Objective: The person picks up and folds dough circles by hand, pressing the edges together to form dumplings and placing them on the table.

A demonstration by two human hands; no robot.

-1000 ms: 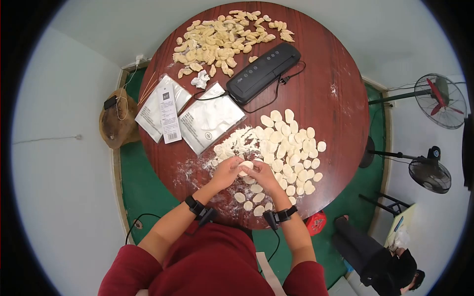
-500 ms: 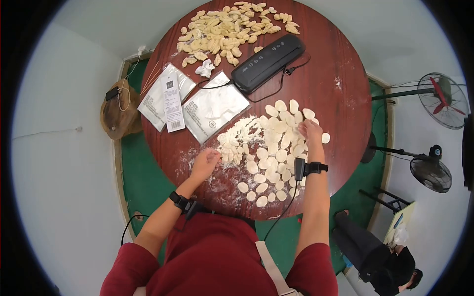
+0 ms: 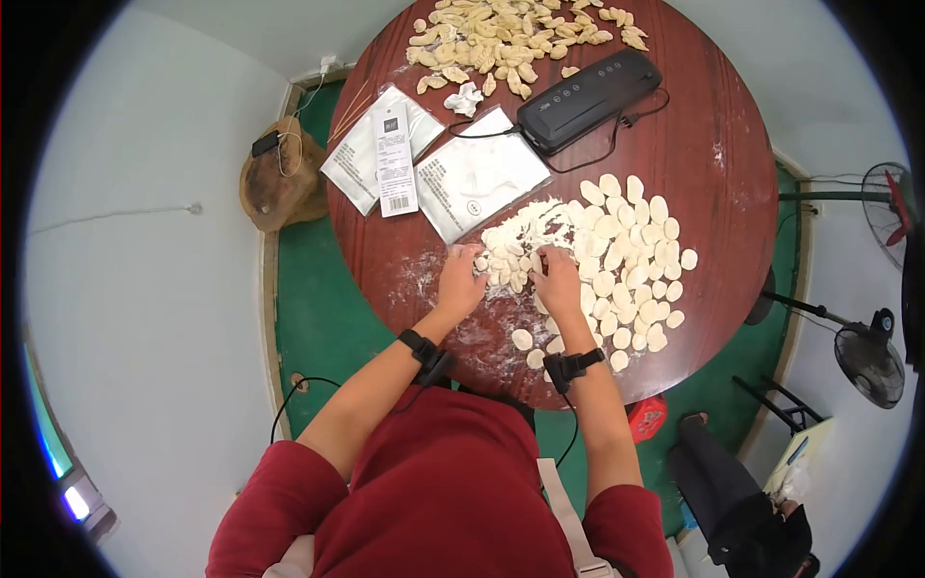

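Note:
A small pile of cut dough pieces point(image 3: 506, 270) lies on the floured table between my two hands. My left hand point(image 3: 462, 281) is at the pile's left edge, fingers curved and thumb apart from them. On the opposite side my right hand point(image 3: 559, 282) curves its fingertips and thumb at the right edge of the pile, with a gap between them. Loose flour point(image 3: 528, 226) is heaped just behind the pieces. Many flat round dough wrappers point(image 3: 631, 255) spread out to the right of my right hand, some overlapping.
Behind lie silver packaging bags point(image 3: 482, 178), a printed card point(image 3: 395, 164), a crumpled tissue point(image 3: 464, 99) and a black vacuum sealer point(image 3: 590, 101) with its cord. Shaped dough pieces point(image 3: 501, 43) cover the table's far end. A person point(image 3: 727, 491) and a fan point(image 3: 867, 361) are at the right.
My right hand has moved left from the spread of wrappers to the pile of cut pieces. My left hand stays by the pile. The whole view has shifted.

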